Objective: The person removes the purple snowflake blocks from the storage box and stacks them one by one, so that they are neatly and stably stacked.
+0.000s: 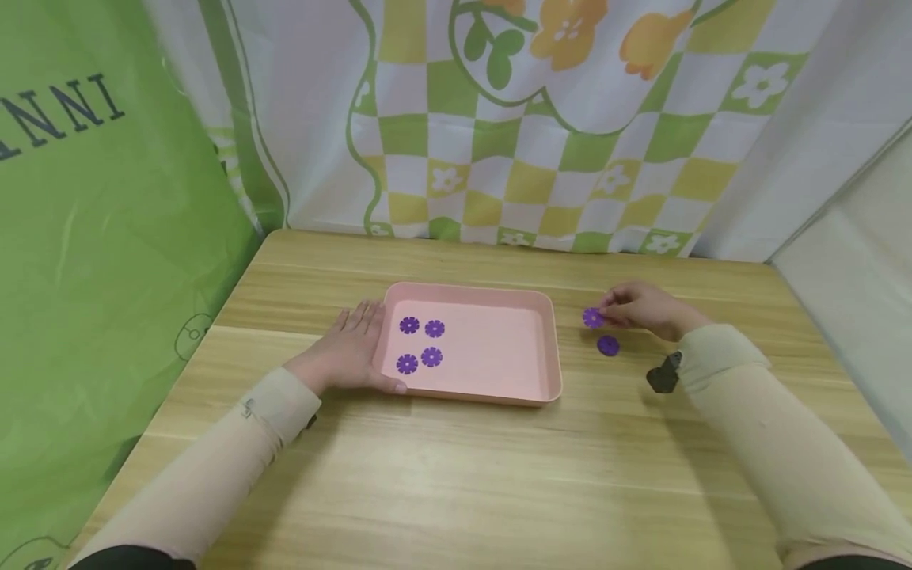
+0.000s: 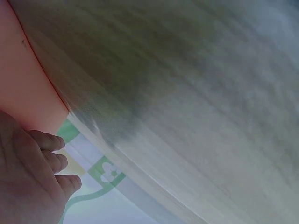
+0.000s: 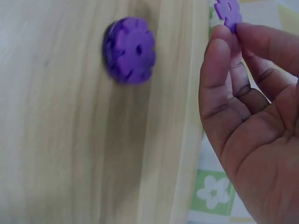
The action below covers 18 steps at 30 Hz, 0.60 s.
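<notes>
A pink tray [image 1: 499, 348] lies on the table with several purple notched plastic discs [image 1: 431, 357] spread over its left part. My left hand [image 1: 349, 348] rests along the tray's left wall, fingers straight and thumb at the near corner; part of it shows in the left wrist view. To the right of the tray, my right hand [image 1: 637, 309] pinches a purple notched disc [image 3: 227, 11] between thumb and fingertips, held above the table. Just below that hand lies a small stack of purple discs [image 3: 134, 50]; how many it has is unclear.
Both hands work over a wooden table [image 1: 456, 475]. A patterned curtain [image 1: 513, 158] hangs along its far edge, and a green cloth [image 1: 107, 237] hangs at the left. A dark wrist device [image 1: 664, 375] juts from beneath the right cuff.
</notes>
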### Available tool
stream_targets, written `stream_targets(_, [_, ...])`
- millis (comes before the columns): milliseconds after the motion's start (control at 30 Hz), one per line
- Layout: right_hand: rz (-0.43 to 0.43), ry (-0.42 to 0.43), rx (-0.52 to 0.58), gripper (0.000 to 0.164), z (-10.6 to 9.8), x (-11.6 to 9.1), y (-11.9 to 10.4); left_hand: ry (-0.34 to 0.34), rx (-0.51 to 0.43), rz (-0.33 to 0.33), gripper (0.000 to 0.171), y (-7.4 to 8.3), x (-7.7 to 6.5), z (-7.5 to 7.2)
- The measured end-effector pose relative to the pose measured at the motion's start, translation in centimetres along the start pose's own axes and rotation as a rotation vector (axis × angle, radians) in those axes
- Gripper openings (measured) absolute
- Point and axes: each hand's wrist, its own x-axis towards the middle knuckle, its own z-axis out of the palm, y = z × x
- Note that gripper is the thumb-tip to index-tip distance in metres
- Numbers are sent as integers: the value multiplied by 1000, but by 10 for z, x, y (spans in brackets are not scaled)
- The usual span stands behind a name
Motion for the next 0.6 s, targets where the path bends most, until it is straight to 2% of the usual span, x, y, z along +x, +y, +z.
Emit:
stream_targets(333, [43, -46, 24, 23, -6, -11, 22, 1, -12, 0, 151, 0, 1, 0])
stream_targets(600, [86, -18, 72, 22, -10, -17, 37, -4, -17, 0, 152, 0, 1, 1])
